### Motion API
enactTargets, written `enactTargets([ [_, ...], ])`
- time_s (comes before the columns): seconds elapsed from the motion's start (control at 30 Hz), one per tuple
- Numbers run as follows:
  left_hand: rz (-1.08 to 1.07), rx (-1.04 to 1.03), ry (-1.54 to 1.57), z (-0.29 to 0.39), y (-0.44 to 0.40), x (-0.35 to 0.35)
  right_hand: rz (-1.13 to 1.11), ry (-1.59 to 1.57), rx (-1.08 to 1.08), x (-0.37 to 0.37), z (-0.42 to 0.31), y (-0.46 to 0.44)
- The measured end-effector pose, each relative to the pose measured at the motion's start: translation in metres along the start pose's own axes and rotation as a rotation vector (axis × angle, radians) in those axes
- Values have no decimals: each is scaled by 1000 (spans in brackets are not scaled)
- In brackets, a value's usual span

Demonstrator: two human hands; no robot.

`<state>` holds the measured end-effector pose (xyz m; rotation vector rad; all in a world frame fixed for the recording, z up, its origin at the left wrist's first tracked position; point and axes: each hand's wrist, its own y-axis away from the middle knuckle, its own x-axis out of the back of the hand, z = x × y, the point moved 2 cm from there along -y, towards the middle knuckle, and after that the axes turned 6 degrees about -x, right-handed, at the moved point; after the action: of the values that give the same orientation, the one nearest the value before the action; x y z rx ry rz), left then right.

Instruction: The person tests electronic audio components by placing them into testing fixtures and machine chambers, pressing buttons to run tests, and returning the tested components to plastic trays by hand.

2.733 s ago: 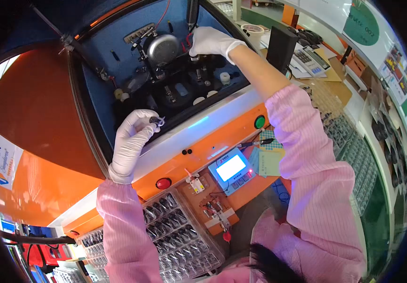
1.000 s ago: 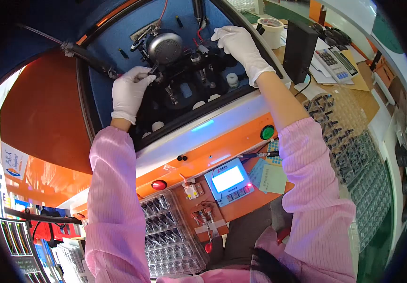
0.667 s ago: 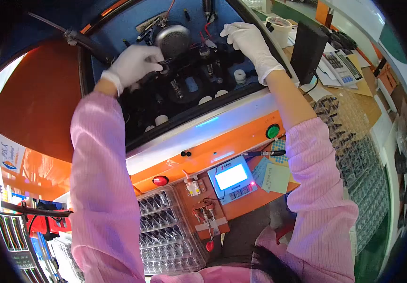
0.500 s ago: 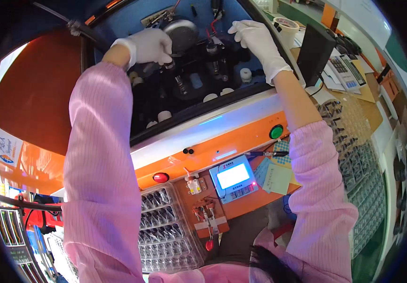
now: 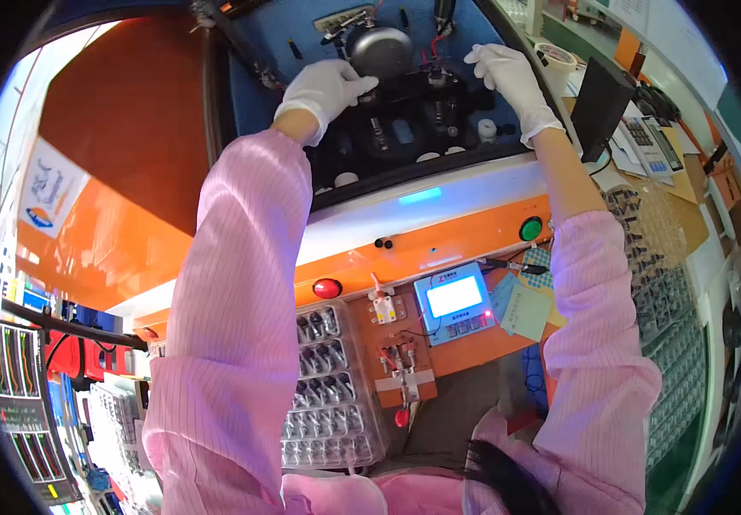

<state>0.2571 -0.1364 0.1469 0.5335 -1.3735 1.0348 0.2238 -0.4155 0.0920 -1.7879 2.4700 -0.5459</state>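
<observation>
Reaching from a ribbed pink sleeve (image 5: 241,283), the white-gloved left hand (image 5: 326,88) bends over the black fixture (image 5: 422,86); what it grips, if anything, cannot be told. The right hand (image 5: 508,79), loosely half-open, hangs beside the right edge of the blue-lined box (image 5: 471,26), open room between the hands. Inside, the matte fixture carries shiny metal clamps (image 5: 377,133) below a rounded silver dome (image 5: 381,51).
</observation>
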Motion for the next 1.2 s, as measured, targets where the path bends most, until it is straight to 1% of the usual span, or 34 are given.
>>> enactTargets([
  [0.07, 279, -42, 273, -7, 23, 7, -10, 7, 1, 0, -7, 7],
  [0.1, 283, -42, 275, -14, 34, 11, 7, -46, 73, 4, -9, 14],
  [0.17, 253, -109, 526, -6, 80, 35, 44, -152, 217, 11, -17, 33],
  [0.2, 187, -147, 586, 3, 108, 42, 44, -149, 223, 15, -26, 50],
  [0.23, 123, -182, 644, 8, 137, 46, 102, -196, 133, 21, -38, 74],
  [0.27, 41, -319, 651, 10, 161, 43, 156, -243, 43, 24, -44, 97],
  [0.3, -43, -453, 653, 10, 185, 37, 97, -177, 6, 30, -42, 115],
  [0.33, -146, -361, 652, 9, 212, 27, 39, -112, -31, 39, -36, 134],
  [0.37, -248, -269, 648, 8, 235, 14, 26, 100, -77, 42, -32, 156],
  [0.4, -288, -287, 255, 1, 251, -6, 13, 312, -116, 46, -28, 179],
  [0.43, -324, -288, -141, -6, 261, -25, 60, 573, 41, 48, -16, 197],
  [0.47, -338, -181, -234, -5, 264, -34, 110, 825, 208, 49, -6, 213],
  [0.5, -350, -63, -328, -2, 266, -42, 69, 940, 154, 47, -1, 225],
  [0.53, -264, -62, -290, -5, 267, -50, 25, 1052, 108, 46, 4, 234],
  [0.57, -174, -53, -261, -9, 268, -57, 25, 1111, 107, 49, 32, 234],
  [0.6, -142, -72, -274, -9, 267, -61, 26, 1163, 116, 52, 62, 228],
  [0.63, -107, -84, -297, -10, 263, -65, 10, 1202, 111, 52, 68, 223],
  [0.67, -85, -5, -350, -16, 262, -80, -6, 1240, 108, 52, 72, 218],
  [0.7, -87, -43, -330, -14, 261, -74, 13, 1168, 206, 58, 80, 215],
  [0.73, -12, -94, -360, -15, 264, -72, 15, 1109, 178, 63, 86, 209],
  [0.8, 28, -90, -276, -17, 267, -65, -49, 1092, 153, 73, 105, 200],
  [0.87, -24, -81, -180, -6, 270, -53, -115, 765, -46, 69, 135, 186],
  [0.9, 14, -80, 53, 5, 275, -45, -172, 447, -198, 41, 81, 199],
  [0.93, 49, -91, 291, 21, 280, -38, -231, 131, -352, 2, 6, 235],
  [1.0, -78, -14, 1049, 59, 296, -29, -194, -201, -183, -50, -56, 278],
  [1.07, 155, -219, 857, 92, 313, -18, -244, -375, -113, -85, -87, 305],
  [1.1, 157, -207, 859, 102, 322, -18, -254, -374, -120, -101, -100, 318],
  [1.17, 310, -137, 799, 111, 339, -12, -109, -408, -114, -126, -124, 338],
  [1.2, 386, -103, 767, 109, 345, -9, -118, -407, -114, -136, -133, 349],
])
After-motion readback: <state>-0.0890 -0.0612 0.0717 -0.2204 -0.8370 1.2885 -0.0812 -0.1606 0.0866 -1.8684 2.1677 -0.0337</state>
